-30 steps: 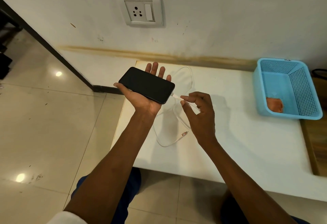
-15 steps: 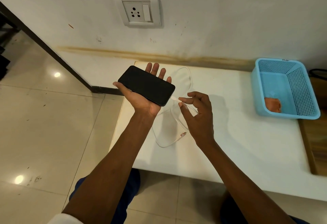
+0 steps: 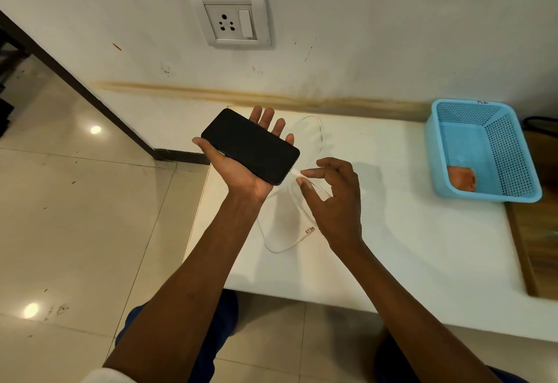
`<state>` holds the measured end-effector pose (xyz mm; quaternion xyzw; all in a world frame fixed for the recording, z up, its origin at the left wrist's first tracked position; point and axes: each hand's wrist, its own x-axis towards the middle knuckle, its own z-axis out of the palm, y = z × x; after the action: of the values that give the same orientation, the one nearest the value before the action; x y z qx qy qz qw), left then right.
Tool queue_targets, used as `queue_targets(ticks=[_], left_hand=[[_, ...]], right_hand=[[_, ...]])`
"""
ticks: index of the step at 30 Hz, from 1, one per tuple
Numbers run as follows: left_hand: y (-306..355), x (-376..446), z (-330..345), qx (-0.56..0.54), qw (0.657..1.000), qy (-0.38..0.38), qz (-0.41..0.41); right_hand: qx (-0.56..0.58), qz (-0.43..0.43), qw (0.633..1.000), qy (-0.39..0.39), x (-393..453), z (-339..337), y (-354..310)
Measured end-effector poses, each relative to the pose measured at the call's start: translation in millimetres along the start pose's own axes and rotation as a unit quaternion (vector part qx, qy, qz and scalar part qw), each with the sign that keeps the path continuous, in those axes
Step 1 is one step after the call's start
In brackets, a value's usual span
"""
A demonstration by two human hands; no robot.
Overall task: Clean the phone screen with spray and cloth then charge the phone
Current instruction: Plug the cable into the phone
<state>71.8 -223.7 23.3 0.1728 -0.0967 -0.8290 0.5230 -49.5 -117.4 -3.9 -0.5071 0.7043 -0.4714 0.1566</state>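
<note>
we see a slim black phone (image 3: 250, 146), a rounded rectangle with a glossy dark screen facing up, lying across the palm of the left hand (image 3: 238, 168). the fingers of that hand are straight and spread under the far edge, and the thumb rests along the near long side, so the phone is cradled above the left end of the counter (image 3: 407, 231) rather than clamped. the right hand (image 3: 332, 201) pinches the plug end of a thin white cable (image 3: 311, 138) between thumb and forefinger, right at the phone's lower short edge; the other fingers curl loosely. we cannot tell whether the plug is fully seated in the port.

the cable is smooth and limp, looping on the counter behind the hands and curving back below them, where its other connector (image 3: 309, 231), white with a reddish mark, lies flat.

the counter is a matte white slab with a squared edge. at its right end stands a light blue plastic basket (image 3: 525, 153), rectangular with perforated mesh walls; inside, in its near corner, lies a crumpled orange cloth (image 3: 461, 177).

on the scuffed white wall above sits a white socket plate (image 3: 231, 18) with three round holes and a rocker switch. the floor (image 3: 75, 231) is glossy beige tile.
</note>
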Motion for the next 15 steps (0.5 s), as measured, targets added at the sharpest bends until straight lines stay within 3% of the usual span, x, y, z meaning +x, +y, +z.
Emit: queue_targets(ticks=[15], left_hand=[[-5.6, 1.7, 0.7, 0.028, 0.999, -0.044, -0.008]], right_hand=[[-0.020, -0.003, 0.999, 0.044, -8.8, -0.2, -9.0]])
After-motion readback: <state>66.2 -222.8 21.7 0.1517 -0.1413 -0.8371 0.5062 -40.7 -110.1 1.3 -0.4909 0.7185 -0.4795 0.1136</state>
